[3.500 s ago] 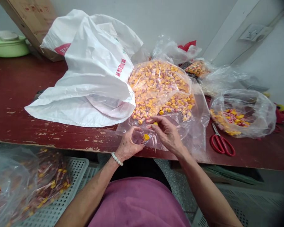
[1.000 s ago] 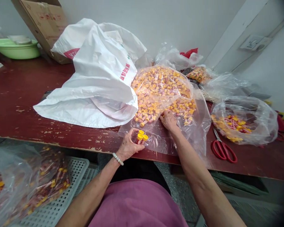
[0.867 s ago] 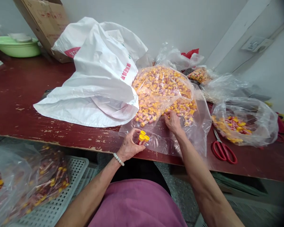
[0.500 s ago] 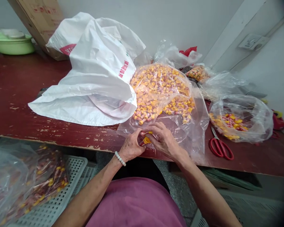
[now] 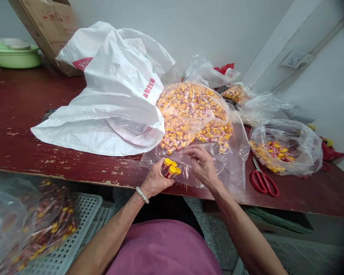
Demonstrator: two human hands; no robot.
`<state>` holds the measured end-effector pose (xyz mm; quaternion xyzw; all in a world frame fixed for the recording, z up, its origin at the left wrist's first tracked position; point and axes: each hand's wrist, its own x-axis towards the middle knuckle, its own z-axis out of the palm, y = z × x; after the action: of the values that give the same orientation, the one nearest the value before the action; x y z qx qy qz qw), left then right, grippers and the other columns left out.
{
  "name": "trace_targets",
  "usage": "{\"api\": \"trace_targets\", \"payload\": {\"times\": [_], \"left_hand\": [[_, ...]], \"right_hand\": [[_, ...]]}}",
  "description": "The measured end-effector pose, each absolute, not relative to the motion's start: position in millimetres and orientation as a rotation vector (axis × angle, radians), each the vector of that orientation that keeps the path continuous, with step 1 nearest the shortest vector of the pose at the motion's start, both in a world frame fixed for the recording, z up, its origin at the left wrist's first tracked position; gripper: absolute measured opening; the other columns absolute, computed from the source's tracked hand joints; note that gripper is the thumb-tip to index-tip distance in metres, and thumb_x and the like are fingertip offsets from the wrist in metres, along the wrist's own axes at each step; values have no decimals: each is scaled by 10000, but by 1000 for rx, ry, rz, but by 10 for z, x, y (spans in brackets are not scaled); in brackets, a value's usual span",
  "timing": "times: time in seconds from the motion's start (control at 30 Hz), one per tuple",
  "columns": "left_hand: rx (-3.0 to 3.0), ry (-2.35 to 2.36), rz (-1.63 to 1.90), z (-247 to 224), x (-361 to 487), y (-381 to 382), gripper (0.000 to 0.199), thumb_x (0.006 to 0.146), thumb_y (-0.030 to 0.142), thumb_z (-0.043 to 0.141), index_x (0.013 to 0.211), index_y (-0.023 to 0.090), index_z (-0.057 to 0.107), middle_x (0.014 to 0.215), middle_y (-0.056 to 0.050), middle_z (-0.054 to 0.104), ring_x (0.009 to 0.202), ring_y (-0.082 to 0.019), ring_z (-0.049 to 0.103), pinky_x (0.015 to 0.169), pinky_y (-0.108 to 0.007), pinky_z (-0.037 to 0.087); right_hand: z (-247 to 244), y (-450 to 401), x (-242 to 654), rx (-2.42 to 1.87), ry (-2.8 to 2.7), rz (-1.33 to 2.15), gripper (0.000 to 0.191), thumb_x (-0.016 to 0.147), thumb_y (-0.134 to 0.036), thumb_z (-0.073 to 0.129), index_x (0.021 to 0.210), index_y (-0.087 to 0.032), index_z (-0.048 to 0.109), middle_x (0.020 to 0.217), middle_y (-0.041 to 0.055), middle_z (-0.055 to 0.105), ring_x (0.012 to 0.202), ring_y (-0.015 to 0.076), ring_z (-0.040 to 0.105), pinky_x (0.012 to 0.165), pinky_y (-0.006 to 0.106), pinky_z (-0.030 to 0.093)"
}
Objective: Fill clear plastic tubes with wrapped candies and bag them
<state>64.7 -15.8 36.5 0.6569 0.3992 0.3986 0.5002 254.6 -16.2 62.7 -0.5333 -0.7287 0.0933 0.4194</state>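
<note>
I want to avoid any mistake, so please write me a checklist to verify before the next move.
1. Small red cylinders with round yellow caps held by left hand: ok.
2. Exact number held: cannot tell; four caps show.
3. Right hand holding nothing: cannot tell; fingers are curled.
4. Red-handled metal scissors away from both hands: ok.
5. Large transparent plastic bag containing more cylinders: ok.

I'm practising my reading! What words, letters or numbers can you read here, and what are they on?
White sack, red patch: seems to end in "ZK"; start unclear.
White sack: red Chinese characters and green marks, too blurred to quote.
Cardboard box: red marks, too blurred.
Yellow-capped tubes in the left hand: print too small.
</note>
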Motion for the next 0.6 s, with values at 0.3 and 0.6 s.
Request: {"api": "trace_targets", "payload": {"times": [0.3,0.6], "left_hand": [[1243,986,885,275,572,-105,437,537,140,752,879,164,481,709,36,581,532,-85,504,434,-185,419],[1250,954,975,346,618,-149,428,512,120,752,844,157,485,747,28,603,628,-103,562,578,-210,452]], "right_hand": [[230,700,2842,-1812,-1925,137,252,820,-195,485,991,-159,666,1125,133,583,1085,257,485,943,368,397],[316,493,3090,-1996,-1709,157,177,781,-217,511,833,-115,647,940,131,626,893,236,576,826,385,456]]}}
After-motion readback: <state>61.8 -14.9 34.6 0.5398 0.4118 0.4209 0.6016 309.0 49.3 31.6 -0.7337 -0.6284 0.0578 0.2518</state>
